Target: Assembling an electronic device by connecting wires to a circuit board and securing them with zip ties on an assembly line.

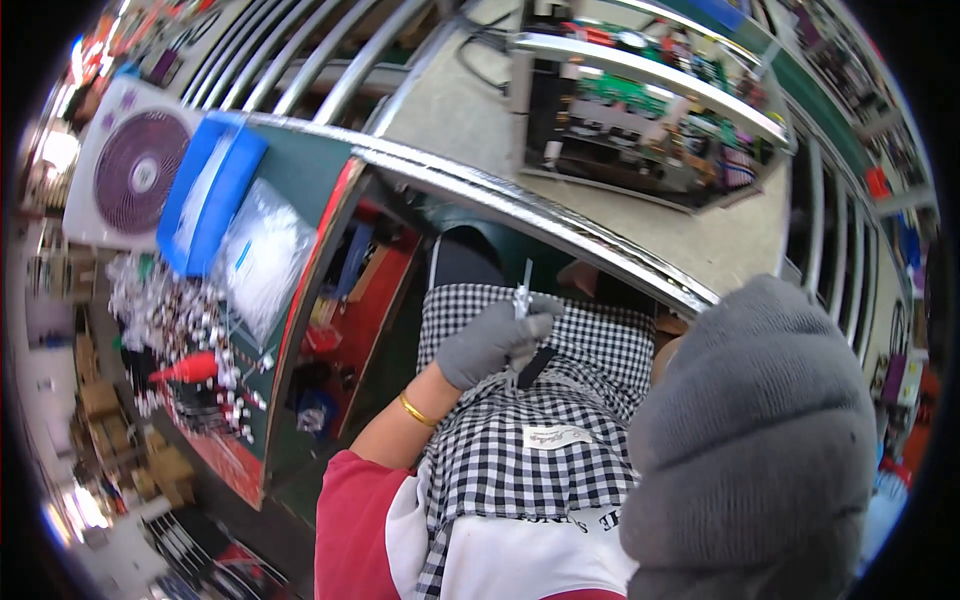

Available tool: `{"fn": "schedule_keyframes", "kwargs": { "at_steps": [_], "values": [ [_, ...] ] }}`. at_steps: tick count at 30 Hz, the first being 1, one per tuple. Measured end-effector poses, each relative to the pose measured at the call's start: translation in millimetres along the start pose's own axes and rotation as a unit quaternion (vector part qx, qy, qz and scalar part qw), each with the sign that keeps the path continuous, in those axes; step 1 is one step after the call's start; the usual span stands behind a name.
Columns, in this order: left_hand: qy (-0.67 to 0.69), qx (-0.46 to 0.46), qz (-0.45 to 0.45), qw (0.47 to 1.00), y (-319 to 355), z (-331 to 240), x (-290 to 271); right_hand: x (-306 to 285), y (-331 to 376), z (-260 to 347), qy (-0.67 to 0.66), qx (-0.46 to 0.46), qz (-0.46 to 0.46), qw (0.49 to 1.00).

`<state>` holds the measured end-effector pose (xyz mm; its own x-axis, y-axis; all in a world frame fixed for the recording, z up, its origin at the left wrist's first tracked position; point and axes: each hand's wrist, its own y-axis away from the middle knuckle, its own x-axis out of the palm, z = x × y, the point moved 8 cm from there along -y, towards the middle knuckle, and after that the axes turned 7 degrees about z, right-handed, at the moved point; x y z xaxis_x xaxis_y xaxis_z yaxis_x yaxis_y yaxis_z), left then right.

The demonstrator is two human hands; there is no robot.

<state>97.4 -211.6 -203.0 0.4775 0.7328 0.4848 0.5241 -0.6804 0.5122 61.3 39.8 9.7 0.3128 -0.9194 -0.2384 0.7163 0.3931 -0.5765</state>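
My left hand (495, 345), in a grey knit glove, is in front of my checkered apron (540, 430). Its fingers are closed around a small white part with a thin stem (523, 292) that sticks up past the fingertips. Just below these fingers shows a dark strip (537, 368); whether it belongs to the held part I cannot tell. My right hand (750, 440), gloved in the same grey, is raised very close to the camera at the right. Its fingers are curled in, and whatever they may hold is hidden.
Ahead runs a bench with a shiny metal edge (540, 215), bearing a machine with green and black parts (640, 120). To the left are a blue bin (205, 195), a clear bag of white pieces (262, 255), a fan (145, 170), heaped small parts (185, 320) and a red-handled tool (190, 368).
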Motion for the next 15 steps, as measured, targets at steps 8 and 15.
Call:
{"fn": "schedule_keyframes", "kwargs": {
  "at_steps": [8, 15],
  "values": [
    [0.03, 0.24, -0.281, 0.929, 104, -8, -90, 104, -55, 13, -0.032, -0.078, 0.1, 0.991],
    [-0.338, 0.157, -0.759, 0.534, 332, -64, -231, 293, -182, 65, 0.003, -0.15, 0.122, 0.981]
  ]
}}
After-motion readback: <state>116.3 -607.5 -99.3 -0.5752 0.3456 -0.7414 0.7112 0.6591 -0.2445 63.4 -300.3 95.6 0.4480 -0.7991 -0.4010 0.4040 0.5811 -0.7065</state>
